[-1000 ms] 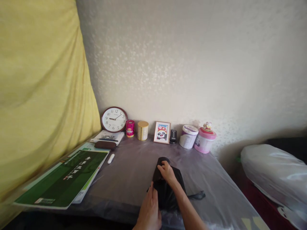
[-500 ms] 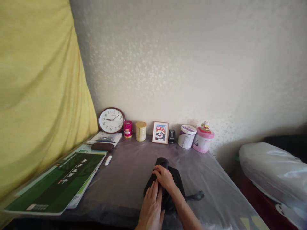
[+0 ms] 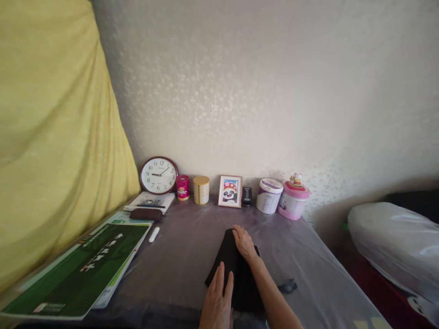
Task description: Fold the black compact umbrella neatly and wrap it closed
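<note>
A black folded fabric item (image 3: 226,251) lies on the table close in front of me; its exact kind does not show. A short dark strap-like end (image 3: 288,286) sticks out past its right side. My left hand (image 3: 219,292) is over its near left part, fingers stretched out and slightly apart; whether they touch the cloth is unclear. On its upper right part rests my right hand (image 3: 244,243), fingers laid out over the cloth near the far edge. My right forearm covers some of the fabric's right side.
A green booklet (image 3: 85,269) lies on the left, near a brown case (image 3: 146,214) and a small white object (image 3: 154,235). Along the wall stand a clock (image 3: 159,175), a pink can (image 3: 183,188), a yellow-lidded can (image 3: 201,190), a picture frame (image 3: 230,191) and two tubs (image 3: 269,196).
My right hand has shifted up and right across the black fabric, and my left hand has come away from it. The fabric looks flatter and more spread. The view has shifted slightly.
</note>
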A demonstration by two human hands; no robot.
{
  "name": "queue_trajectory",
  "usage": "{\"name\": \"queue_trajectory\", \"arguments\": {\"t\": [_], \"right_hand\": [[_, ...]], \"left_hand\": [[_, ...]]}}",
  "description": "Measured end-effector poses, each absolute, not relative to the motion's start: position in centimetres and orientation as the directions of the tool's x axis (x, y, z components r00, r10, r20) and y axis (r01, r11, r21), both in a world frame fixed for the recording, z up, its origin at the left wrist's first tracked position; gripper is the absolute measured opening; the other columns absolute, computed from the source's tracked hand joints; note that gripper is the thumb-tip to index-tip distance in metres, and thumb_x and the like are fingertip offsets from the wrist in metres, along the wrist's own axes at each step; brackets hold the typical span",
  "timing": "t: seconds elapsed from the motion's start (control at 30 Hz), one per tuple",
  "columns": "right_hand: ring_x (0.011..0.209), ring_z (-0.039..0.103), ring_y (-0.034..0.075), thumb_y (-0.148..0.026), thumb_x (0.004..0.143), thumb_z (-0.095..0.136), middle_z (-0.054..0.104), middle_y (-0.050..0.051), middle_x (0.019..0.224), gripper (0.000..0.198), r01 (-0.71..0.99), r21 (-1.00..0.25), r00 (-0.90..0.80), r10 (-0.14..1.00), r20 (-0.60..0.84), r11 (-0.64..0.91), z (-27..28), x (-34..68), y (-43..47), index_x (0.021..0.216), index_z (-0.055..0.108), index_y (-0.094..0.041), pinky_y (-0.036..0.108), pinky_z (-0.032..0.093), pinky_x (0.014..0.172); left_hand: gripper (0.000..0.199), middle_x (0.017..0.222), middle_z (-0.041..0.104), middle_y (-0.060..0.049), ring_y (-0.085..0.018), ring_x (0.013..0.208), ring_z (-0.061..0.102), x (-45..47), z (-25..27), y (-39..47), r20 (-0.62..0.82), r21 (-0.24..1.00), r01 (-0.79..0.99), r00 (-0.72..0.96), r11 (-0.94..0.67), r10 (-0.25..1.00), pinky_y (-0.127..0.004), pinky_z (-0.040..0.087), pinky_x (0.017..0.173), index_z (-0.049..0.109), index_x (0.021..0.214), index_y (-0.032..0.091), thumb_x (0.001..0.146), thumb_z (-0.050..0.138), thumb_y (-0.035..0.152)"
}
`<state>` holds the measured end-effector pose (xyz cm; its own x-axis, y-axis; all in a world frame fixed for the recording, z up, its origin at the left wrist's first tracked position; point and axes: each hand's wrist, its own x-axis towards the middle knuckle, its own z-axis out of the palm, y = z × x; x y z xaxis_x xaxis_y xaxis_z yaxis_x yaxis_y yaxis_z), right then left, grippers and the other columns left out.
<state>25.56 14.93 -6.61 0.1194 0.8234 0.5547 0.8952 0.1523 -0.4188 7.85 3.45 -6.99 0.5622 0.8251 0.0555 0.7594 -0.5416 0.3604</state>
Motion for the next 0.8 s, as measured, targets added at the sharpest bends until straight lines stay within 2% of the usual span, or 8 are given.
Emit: {"name": "queue_trajectory", "arguments": {"t": [0.1, 0.2, 0.3, 0.37, 0.43, 0.57, 0.7, 0.8], "right_hand": [[0.106, 0.058, 0.023, -0.026, 0.09, 0.036, 0.066, 0.012, 0.108, 0.033, 0.876, -0.441, 0.119, 0.801, 0.586, 0.193, -5.7, 25.3, 13.3, 0.104, 0.064, -0.017, 0.041, 0.043, 0.093], [0.112, 0.054, 0.019, -0.028, 0.092, 0.037, 0.069, 0.006, 0.099, 0.03, 0.806, -0.441, -0.108, 0.831, 0.546, 0.395, -5.6, 23.8, 10.8, 0.097, 0.066, -0.022, 0.037, 0.039, 0.097], [0.118, 0.049, 0.021, -0.028, 0.092, 0.037, 0.068, 0.004, 0.105, 0.031, 0.8, -0.425, -0.188, 0.849, 0.493, 0.424, -6.2, 22.9, 10.7, 0.095, 0.067, -0.024, 0.045, 0.029, 0.104], [0.119, 0.048, 0.022, -0.026, 0.091, 0.035, 0.065, 0.007, 0.113, 0.032, 0.832, -0.432, -0.095, 0.857, 0.507, 0.348, -6.7, 23.4, 12.2, 0.101, 0.066, -0.022, 0.047, 0.03, 0.103], [0.114, 0.052, 0.023, -0.026, 0.088, 0.036, 0.062, 0.012, 0.116, 0.033, 0.853, -0.469, 0.068, 0.842, 0.535, 0.229, -7.1, 24.7, 13.8, 0.104, 0.064, -0.016, 0.044, 0.037, 0.098], [0.104, 0.057, 0.025, -0.031, 0.084, 0.038, 0.064, 0.016, 0.107, 0.036, 0.825, -0.565, 0.374, 0.73, 0.572, 0.02, -8.3, 28.8, 13.5, 0.103, 0.062, -0.012, 0.041, 0.044, 0.092], [0.085, 0.064, 0.024, -0.038, 0.078, 0.042, 0.066, 0.014, 0.097, 0.033, 0.73, -0.673, 0.496, 0.769, 0.402, -0.119, -9.4, 31.9, 9.2, 0.093, 0.063, -0.016, 0.037, 0.048, 0.081], [0.083, 0.064, 0.025, -0.044, 0.075, 0.044, 0.068, 0.013, 0.093, 0.035, 0.643, -0.739, 0.516, 0.827, 0.222, -0.203, -9.1, 32.2, 6.4, 0.088, 0.064, -0.018, 0.035, 0.048, 0.079]], "left_hand": [[0.083, 0.147, 0.012, -0.018, -0.028, 0.135, 0.014, 8.0, -7.8, 3.6, 0.082, 0.364, 0.758, 0.552, -0.541, 0.83, -0.04, 0.03, 0.106, 0.026, 0.138, 0.019, 0.06, 0.044, -0.003], [0.086, 0.146, 0.016, -0.019, -0.03, 0.134, 0.018, 8.4, -8.7, 3.7, 0.09, 0.351, 0.781, 0.521, -0.516, 0.849, -0.04, 0.031, 0.106, 0.03, 0.136, 0.018, 0.054, 0.048, -0.004], [0.089, 0.147, 0.017, -0.016, -0.029, 0.134, 0.019, 8.5, -9.0, 3.8, 0.101, 0.36, 0.78, 0.512, -0.511, 0.853, -0.042, 0.03, 0.107, 0.03, 0.136, 0.019, 0.052, 0.048, -0.003], [0.088, 0.147, 0.016, -0.015, -0.028, 0.135, 0.019, 8.4, -8.9, 3.9, 0.08, 0.374, 0.773, 0.524, -0.513, 0.848, -0.041, 0.029, 0.107, 0.028, 0.137, 0.019, 0.053, 0.048, -0.003], [0.089, 0.147, 0.014, -0.015, -0.028, 0.135, 0.019, 8.2, -8.8, 3.9, 0.06, 0.383, 0.771, 0.528, -0.508, 0.847, -0.041, 0.029, 0.107, 0.025, 0.138, 0.018, 0.054, 0.047, -0.002], [0.096, 0.148, 0.013, -0.016, -0.027, 0.135, 0.02, 7.9, -8.8, 4.1, 0.075, 0.403, 0.767, 0.516, -0.499, 0.853, -0.037, 0.029, 0.107, 0.016, 0.14, 0.013, 0.049, 0.047, -0.001], [0.099, 0.148, 0.013, -0.016, -0.026, 0.135, 0.02, 7.8, -9.1, 4.3, 0.062, 0.406, 0.763, 0.525, -0.502, 0.849, -0.035, 0.029, 0.108, 0.014, 0.14, 0.01, 0.046, 0.044, -0.001], [0.101, 0.148, 0.009, -0.016, -0.026, 0.136, 0.017, 7.8, -9.0, 4.2, 0.051, 0.415, 0.761, 0.527, -0.498, 0.848, -0.036, 0.028, 0.108, 0.011, 0.14, 0.01, 0.045, 0.044, -0.001]]}}
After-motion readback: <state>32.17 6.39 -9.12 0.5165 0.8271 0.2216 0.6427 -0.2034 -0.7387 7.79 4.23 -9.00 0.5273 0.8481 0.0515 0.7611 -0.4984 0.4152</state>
